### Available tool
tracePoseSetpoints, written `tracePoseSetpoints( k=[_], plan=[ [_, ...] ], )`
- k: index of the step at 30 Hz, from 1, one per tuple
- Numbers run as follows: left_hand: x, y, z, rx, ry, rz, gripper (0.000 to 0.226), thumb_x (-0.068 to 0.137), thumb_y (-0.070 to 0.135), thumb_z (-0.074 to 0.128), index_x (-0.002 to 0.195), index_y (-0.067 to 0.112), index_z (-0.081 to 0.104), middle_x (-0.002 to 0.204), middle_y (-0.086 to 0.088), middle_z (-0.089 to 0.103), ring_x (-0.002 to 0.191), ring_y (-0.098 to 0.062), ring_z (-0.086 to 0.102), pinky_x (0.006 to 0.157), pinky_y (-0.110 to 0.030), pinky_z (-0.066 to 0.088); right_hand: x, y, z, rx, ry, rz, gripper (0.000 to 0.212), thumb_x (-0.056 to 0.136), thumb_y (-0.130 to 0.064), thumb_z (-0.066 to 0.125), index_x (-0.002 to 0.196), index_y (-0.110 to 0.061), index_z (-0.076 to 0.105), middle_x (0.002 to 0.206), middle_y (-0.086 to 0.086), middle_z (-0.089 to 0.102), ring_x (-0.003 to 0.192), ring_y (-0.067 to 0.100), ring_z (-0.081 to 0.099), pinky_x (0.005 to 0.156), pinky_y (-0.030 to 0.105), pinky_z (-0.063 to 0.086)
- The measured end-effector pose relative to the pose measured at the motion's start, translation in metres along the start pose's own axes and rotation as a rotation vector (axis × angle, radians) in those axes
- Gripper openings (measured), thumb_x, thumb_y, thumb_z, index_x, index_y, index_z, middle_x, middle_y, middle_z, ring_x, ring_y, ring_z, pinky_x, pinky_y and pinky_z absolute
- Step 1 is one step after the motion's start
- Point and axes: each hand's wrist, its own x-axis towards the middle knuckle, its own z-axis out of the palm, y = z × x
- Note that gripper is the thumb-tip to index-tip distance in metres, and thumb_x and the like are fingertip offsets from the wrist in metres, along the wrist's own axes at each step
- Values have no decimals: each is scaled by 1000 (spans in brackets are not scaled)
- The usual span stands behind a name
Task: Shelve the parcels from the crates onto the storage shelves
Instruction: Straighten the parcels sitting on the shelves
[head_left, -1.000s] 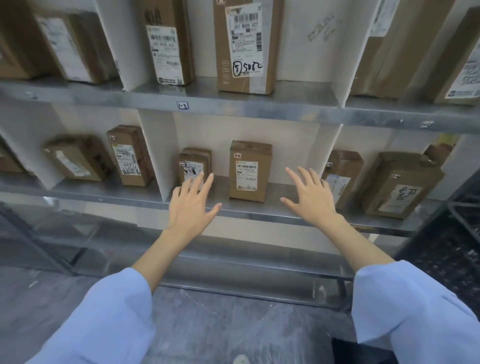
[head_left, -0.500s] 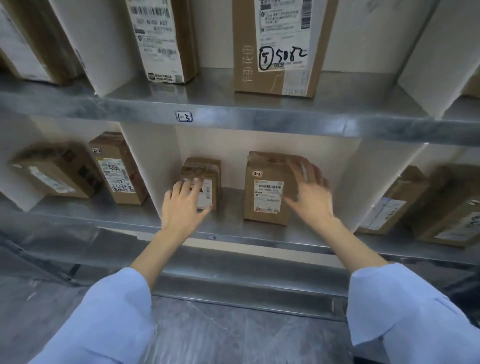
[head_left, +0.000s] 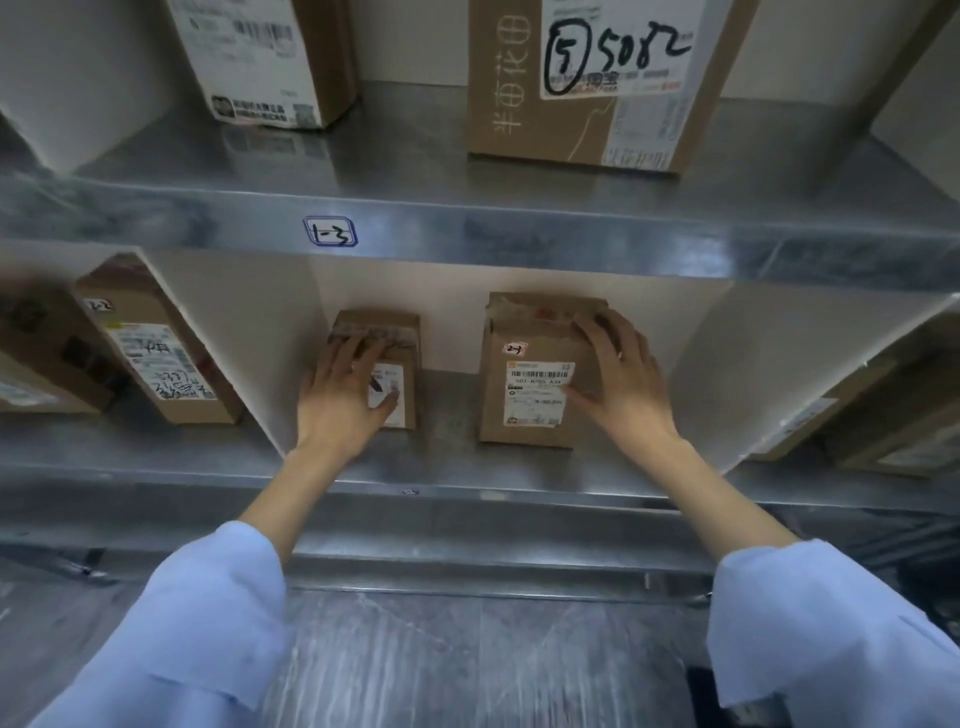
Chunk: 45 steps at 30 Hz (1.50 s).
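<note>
Left hand: the left hand (head_left: 345, 397) lies flat on the front of the small parcel (head_left: 390, 340), fingers spread and pointing up its face, thumb out over the white label; it grips nothing.
Right hand: the right hand (head_left: 621, 382) is spread wide over the upper right corner of the larger parcel (head_left: 527, 332), fingers draped across the top edge and thumb lying against the shipping label (head_left: 537, 392); whether it presses or merely rests I cannot tell.
Small parcel: brown cardboard, upright, standing at the left of the middle bay, near the white divider (head_left: 244, 332).
Larger parcel: brown cardboard, upright, standing to the right of the small one with a clear gap of bare metal between them; a small handwritten sticker (head_left: 515, 348) sits above its label (the writing is too small to read surely).
Lower shelf: the lower shelf (head_left: 467, 475) is grey metal and carries both parcels.
Upper shelf: the upper shelf (head_left: 519, 234) bears a tag reading "1-3" (head_left: 331, 230) on its front edge; on it stand a tall box with a printed label (head_left: 260, 57) and a box marked "5082" in black pen (head_left: 597, 83).
Left bay: another labelled parcel (head_left: 156, 358) leans there, tilted, with a darker box (head_left: 41, 353) beside it.
Right bay: a blurred brown box (head_left: 883, 415) shows at the edge.
Sleeves: pale blue, a left sleeve (head_left: 182, 634) and a right sleeve (head_left: 831, 639), both ending well short of the wrists.
</note>
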Motion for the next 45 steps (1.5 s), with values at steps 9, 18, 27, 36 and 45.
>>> tracePoseSetpoints(
  k=[9, 18, 27, 36, 45],
  plan=[
    [-2, -8, 0, 25, 2, 38, 68, 76, 32, 78, 138, 18, 53, 142, -10, 50, 130, -36, 42, 94, -48, 47, 9, 0, 7, 47, 11, 29, 81, 77, -27, 82, 146, -16, 40, 152, 14, 32, 131, 39, 37, 92, 50, 49],
    [-2, -9, -28, 106, -29, 126, 72, 77, 40, 76, 140, 14, 52, 140, -10, 53, 126, -34, 49, 94, -44, 45, 0, -7, -9, -94, 15, 16, 90, 74, -36, 83, 149, -16, 38, 151, 15, 39, 130, 40, 43, 87, 53, 51],
    [-41, 24, -97, 156, 63, 297, 66, 86, 56, 38, 139, 18, 50, 133, -8, 57, 118, -30, 51, 88, -41, 41, -37, -52, -53, -246, -6, 81, 82, 89, -61, 55, 155, -27, 22, 152, 8, 38, 140, 33, 34, 101, 49, 43],
    [-76, 55, -201, 140, 290, 465, 67, 91, 52, 45, 148, 17, 38, 147, -4, 46, 126, -24, 46, 97, -40, 38, -69, -101, -129, -263, 108, 17, 70, 90, -60, 54, 146, -21, 39, 145, 9, 47, 130, 30, 45, 94, 45, 48],
    [-45, 75, -272, 178, 427, 393, 71, 90, 56, 39, 150, 19, 35, 149, -5, 45, 131, -25, 43, 101, -41, 35, -41, -121, -202, -271, 409, -91, 62, 90, -43, 65, 142, -16, 46, 137, 7, 52, 125, 27, 50, 88, 42, 51]
  ],
)
